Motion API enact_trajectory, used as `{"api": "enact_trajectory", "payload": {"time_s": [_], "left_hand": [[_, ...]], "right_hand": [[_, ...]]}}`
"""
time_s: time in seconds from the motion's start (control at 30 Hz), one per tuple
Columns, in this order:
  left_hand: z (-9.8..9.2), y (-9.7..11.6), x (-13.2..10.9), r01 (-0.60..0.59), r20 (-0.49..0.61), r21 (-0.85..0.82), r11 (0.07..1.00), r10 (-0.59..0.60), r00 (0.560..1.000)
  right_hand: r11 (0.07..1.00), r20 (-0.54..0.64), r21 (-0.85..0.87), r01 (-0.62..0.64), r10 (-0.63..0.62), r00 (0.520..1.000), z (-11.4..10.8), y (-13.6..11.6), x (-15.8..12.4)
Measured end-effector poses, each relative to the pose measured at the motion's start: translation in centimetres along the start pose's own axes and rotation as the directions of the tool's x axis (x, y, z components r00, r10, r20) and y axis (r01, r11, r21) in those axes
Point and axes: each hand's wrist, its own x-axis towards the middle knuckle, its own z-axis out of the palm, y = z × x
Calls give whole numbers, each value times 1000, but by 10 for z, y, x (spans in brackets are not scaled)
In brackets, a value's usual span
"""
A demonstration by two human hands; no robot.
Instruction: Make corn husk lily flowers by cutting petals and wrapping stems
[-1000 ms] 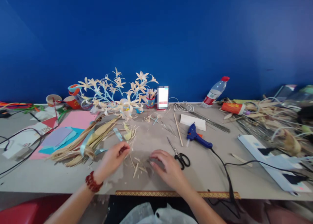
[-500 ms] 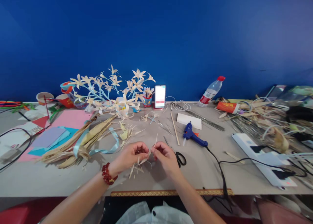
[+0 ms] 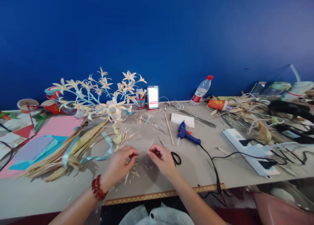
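My left hand (image 3: 120, 166), with a red bead bracelet (image 3: 98, 187) at the wrist, pinches thumb and fingertips together; whatever lies between them is too small to make out. To its right, my right hand (image 3: 162, 159) is closed in a pinch, and a thin pale husk strip (image 3: 152, 141) sticks up at its fingertips. A small gap separates the two hands. Below them, several husk scraps (image 3: 132, 176) lie on the table. Black-handled scissors (image 3: 176, 158) rest beside my right hand, partly covered by it.
Left lie a dried husk bundle (image 3: 73, 156), light blue ribbon (image 3: 108, 146) and coloured paper (image 3: 36, 149). Husk flowers (image 3: 115, 108) stand behind. Right are a blue glue gun (image 3: 187, 135), its cord (image 3: 216, 172), a power strip (image 3: 245, 156) and a tilted bottle (image 3: 202, 90).
My hands have moved slightly apart; the husk strip that was between both now shows only by the right fingertips. The view has turned right, so the table things appear shifted left.
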Motion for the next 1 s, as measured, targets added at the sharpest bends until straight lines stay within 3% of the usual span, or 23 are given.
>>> {"api": "enact_trajectory", "payload": {"time_s": [0.13,0.27,0.4,0.47,0.63,0.8,1.0], "left_hand": [[-4,-10,-14,-46,-15,292,955,53,998],[8,0,-36,-85,-53,409,909,117,992],[33,16,-41,-350,221,418,838,280,934],[42,14,-34,-399,280,396,827,305,910],[42,-14,-26,-283,183,512,811,219,958],[31,-34,-49,-146,68,607,781,131,989],[23,-37,-75,-83,23,605,792,87,996]], "right_hand": [[980,-10,-197,28,-31,999,-5,-2,-5],[955,-50,-292,59,-76,996,-9,1,-5],[933,-42,-339,117,-139,989,-8,1,-4],[932,-8,-335,140,-152,988,-8,-2,-5],[931,27,-337,142,-141,990,-14,-6,-14],[939,47,-322,119,-110,993,-14,-4,-16],[936,171,-297,186,-140,975,1,-11,-13]]}}
